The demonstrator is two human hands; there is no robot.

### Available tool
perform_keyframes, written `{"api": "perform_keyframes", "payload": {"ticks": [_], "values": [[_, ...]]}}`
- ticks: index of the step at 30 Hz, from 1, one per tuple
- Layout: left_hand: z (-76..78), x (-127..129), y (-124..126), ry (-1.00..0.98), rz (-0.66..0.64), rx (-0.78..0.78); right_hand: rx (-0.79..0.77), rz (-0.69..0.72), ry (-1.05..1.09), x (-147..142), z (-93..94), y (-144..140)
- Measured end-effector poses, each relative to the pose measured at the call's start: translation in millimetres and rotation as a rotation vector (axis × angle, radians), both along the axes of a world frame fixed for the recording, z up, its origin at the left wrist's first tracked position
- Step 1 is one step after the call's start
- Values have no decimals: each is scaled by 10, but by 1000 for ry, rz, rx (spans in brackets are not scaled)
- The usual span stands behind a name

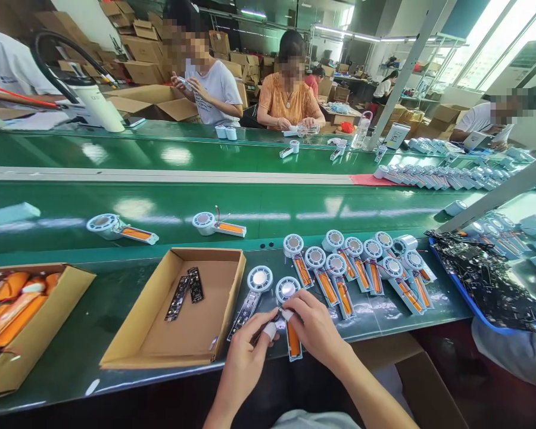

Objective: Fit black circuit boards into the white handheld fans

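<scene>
Both hands meet over a white handheld fan body (288, 288) with an orange battery (293, 341) in its handle. In my left hand (249, 351) is a dark circuit board (255, 338), mostly hidden by the fingers. My right hand (316, 326) pinches at the board's far end, beside the fan head; what lies between its fingertips is too small to tell. White coverings wrap some fingertips. Just left lies another fan body (259, 278), with a black circuit board (245, 313) along its handle.
A cardboard tray (134, 354) holds two circuit boards; a box (67, 298) holds orange batteries. Several fan bodies (336, 265) lie to the right, near a blue tray (467, 301) heaped with black boards. Beyond runs a green conveyor (170, 199); people (290, 89) sit across it.
</scene>
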State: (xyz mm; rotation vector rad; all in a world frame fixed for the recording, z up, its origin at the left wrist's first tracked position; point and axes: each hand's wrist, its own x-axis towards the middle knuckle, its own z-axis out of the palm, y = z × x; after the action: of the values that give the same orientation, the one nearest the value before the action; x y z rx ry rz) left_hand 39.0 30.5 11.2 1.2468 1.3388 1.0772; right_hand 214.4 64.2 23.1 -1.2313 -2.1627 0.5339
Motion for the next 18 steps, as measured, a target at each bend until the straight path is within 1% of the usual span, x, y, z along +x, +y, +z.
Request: {"api": "perform_keyframes", "payload": {"ticks": [4,6,8,11,14,18], "values": [[79,-63,48,-4,-129,21,-119,100,70,64,70,37],[101,-73,60,3,-157,35,-152,86,106,64,94,44],[103,-70,58,32,-141,32,-173,54,167,61,97,46],[78,-57,25,137,-98,18,-233,47,311,104,91,41],[38,-52,-29,223,-114,19,-299,11,442,189,97,9],[2,-54,-77,305,-125,31,-333,-55,410,210,77,-64]]}}
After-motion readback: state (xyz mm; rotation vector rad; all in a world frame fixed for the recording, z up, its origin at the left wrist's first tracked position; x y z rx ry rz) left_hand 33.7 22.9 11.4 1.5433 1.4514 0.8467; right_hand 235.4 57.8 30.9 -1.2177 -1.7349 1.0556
